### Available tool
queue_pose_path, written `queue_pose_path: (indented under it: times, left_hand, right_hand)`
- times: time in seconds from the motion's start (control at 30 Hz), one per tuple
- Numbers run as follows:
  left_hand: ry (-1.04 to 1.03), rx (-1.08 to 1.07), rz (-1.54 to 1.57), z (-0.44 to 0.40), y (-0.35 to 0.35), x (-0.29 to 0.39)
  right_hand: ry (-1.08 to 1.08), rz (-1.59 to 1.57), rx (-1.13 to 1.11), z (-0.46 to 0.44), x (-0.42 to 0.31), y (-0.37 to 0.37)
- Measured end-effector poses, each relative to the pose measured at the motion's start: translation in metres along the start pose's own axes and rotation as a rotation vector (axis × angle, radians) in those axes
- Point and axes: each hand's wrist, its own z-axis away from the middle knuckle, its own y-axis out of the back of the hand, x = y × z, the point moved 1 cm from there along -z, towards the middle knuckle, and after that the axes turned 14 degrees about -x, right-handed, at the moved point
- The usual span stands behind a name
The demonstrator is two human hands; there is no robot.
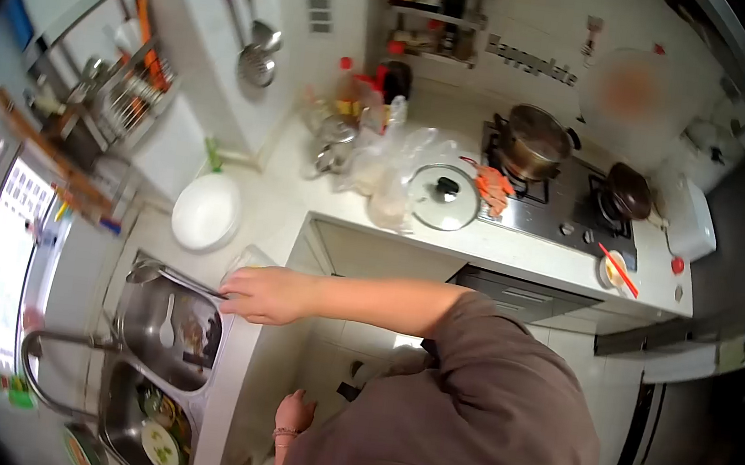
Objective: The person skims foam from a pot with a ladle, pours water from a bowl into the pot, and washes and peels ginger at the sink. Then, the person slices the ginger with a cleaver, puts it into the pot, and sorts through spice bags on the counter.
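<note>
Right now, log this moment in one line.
right hand: at sink edge, grip unclear | left hand: lowered, beside counter | spoon: in sink | pot: on stove

dark lettering on the tiled wall behind the stove reads "happyplate".

Glaring window, fisheye curvature, black corners, blurred wall patch
</note>
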Motion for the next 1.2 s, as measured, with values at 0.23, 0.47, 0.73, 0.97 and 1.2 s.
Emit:
queue_pose_path:
  times: [0.23,0.47,0.73,0.97,1.2]
  left_hand:
    - [-0.260,0.073,-0.357,-0.095,0.048,0.088]
    - [-0.414,0.031,-0.310,-0.133,0.046,0.275]
    - [-0.437,0.171,-0.238,-0.159,0.030,0.416]
    - [-0.352,0.252,-0.205,-0.164,0.036,0.442]
    - [-0.377,0.264,-0.161,-0.185,0.047,0.436]
  right_hand:
    - [-0.561,-0.745,0.821,0.194,-0.046,0.195]
    - [-0.590,-0.197,1.259,0.396,-0.142,0.356]
    - [-1.108,0.590,0.446,0.506,-0.113,0.401]
    - [-1.051,0.750,-0.118,0.536,-0.065,0.392]
    - [-1.092,0.659,-0.105,0.544,-0.041,0.362]
